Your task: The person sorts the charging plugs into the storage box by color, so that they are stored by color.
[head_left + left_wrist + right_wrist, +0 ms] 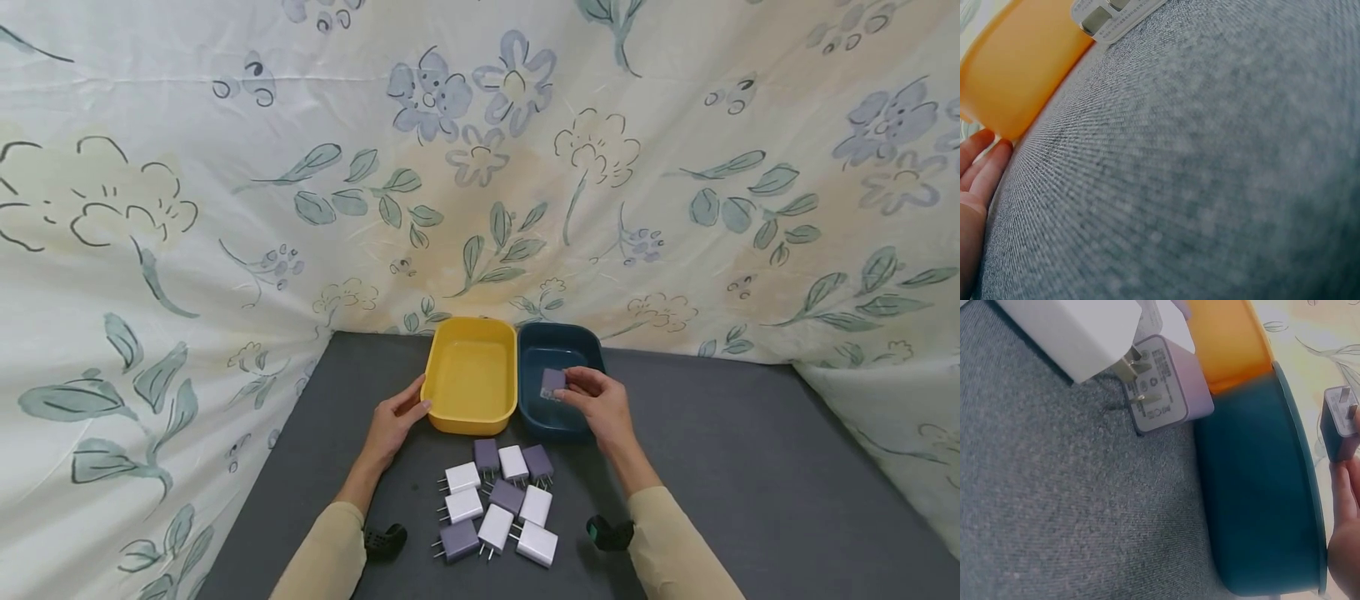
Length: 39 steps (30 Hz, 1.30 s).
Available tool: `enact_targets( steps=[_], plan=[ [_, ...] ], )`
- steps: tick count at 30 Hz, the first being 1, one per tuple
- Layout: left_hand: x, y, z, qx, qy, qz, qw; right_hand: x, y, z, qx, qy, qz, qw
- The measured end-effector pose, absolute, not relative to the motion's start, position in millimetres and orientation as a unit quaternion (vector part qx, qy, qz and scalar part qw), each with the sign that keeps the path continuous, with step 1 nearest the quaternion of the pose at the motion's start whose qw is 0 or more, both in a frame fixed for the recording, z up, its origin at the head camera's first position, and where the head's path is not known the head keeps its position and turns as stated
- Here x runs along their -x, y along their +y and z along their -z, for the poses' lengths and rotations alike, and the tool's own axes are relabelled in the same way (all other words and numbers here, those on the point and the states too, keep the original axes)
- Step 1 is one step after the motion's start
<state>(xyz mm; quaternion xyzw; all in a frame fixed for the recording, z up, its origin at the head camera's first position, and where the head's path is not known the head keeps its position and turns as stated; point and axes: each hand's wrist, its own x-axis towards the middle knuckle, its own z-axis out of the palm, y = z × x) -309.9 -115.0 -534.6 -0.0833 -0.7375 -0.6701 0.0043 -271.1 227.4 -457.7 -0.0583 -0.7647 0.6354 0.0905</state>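
Note:
Above the dark blue container (531, 421), my right hand (602, 408) pinches a purple charger plug (553, 380) between thumb and fingers. In the right wrist view this purple plug (1340, 425) is held over the container's rim, its metal prongs showing. My left hand (393, 423) touches the left side of the yellow container (471, 379), near its front corner. The left wrist view has its fingers (991, 172) fairly straight against the yellow wall (1019, 75). In front of the containers lie several white plugs (537, 543) and several purple plugs (457, 540), loosely grouped.
The two containers stand side by side at the back of the dark grey table (720, 467). Behind and beside it hangs a floral cloth (480, 208). A black wrist device (385, 542) shows by the left sleeve, another (609, 533) by the right.

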Motion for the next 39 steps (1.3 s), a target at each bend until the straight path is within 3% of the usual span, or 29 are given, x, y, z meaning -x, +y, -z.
enact_targets(
  steps=[13,39],
  plan=[
    [308,-114,534,0.087,-0.738,0.669,0.008,276,233,467,0.049,-0.715,-0.684,0.136],
    [309,-114,535,0.093,-0.736,0.671,0.015,264,239,469,0.000,-0.728,-0.673,0.127]
  ],
)
